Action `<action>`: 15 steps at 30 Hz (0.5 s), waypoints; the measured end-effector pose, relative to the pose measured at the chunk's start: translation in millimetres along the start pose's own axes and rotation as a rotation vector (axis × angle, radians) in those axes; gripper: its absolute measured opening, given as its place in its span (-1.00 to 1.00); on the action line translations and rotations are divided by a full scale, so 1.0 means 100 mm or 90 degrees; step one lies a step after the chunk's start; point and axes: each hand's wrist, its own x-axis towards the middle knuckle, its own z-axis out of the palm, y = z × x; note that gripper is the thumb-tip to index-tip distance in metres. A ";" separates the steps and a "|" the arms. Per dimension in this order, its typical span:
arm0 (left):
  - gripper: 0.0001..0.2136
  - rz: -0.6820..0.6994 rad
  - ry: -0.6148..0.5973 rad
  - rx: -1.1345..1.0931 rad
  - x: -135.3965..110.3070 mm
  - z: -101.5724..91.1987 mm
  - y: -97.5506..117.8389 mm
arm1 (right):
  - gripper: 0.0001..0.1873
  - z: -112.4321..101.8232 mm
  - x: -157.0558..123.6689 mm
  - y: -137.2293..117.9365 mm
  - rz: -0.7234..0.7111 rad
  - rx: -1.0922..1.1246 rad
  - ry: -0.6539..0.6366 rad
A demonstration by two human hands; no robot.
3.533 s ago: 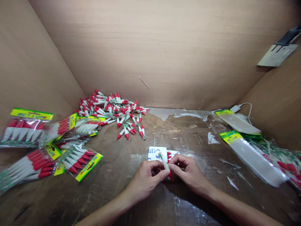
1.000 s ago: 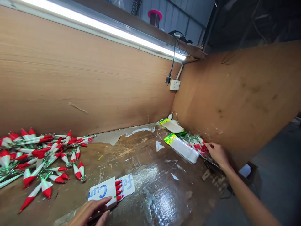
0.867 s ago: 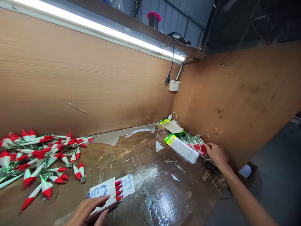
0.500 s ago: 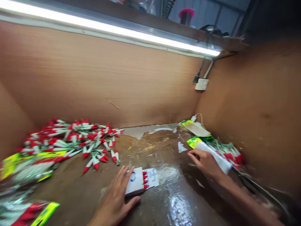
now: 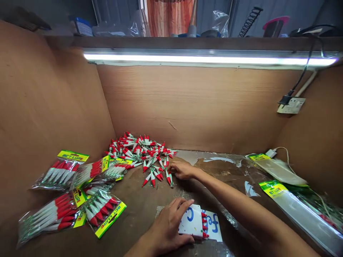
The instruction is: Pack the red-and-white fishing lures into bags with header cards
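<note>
Left hand (image 5: 167,228) lies flat over the near-left part of the card (image 5: 193,222), fingers spread on top. It is pressing it down rather than pinching it, as far as I can see. The card sits close to the worktop (image 5: 139,210) front edge, about mid-width. Lures (image 5: 204,225) are tucked along its middle, and I count four red tips, maybe a fifth hidden. Right hand (image 5: 182,169) is stretched across to the near-right fringe of the pile (image 5: 139,151), fingers curled down onto the loose ones. I cannot tell whether they have closed on one or are only touching. The pile sits against the back edge, left of centre, far too tangled to count, and looks like several dozen. By my read the card is only partly loaded and most of the loose stock is unpacked, so this is somewhere in the middle with plenty left. Done so far, I judge, are the filled packs (image 5: 60,171) along the left edge. At least five yellow headers show, they overlap, and a sixth is likely, so the exact count is unsure. Empty bags (image 5: 278,167) lie at the right side in two lots, one at the back-right corner and one nearer the front. I can't count the sheets in each. Some green tinsel and red bits lie behind the nearer lot, too blurred to count. Beyond that there is one lamp (image 5: 209,59) under the shelf and one socket (image 5: 292,105) on the right wall with a plug beside it.
</note>
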 end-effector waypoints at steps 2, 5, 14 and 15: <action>-0.02 0.000 -0.006 0.004 0.00 -0.01 0.00 | -0.54 0.02 0.11 0.05 -0.035 0.022 -0.041; -0.01 -0.003 -0.021 0.013 0.00 -0.04 0.02 | -0.64 0.05 0.14 0.11 -0.083 0.049 -0.090; -0.07 -0.007 0.016 -0.057 0.01 -0.03 0.00 | -0.80 -0.03 -0.40 0.14 -0.022 0.112 -0.054; -0.08 -0.008 0.031 -0.071 0.02 -0.02 -0.02 | -0.78 -0.10 -0.56 0.15 0.011 0.125 -0.031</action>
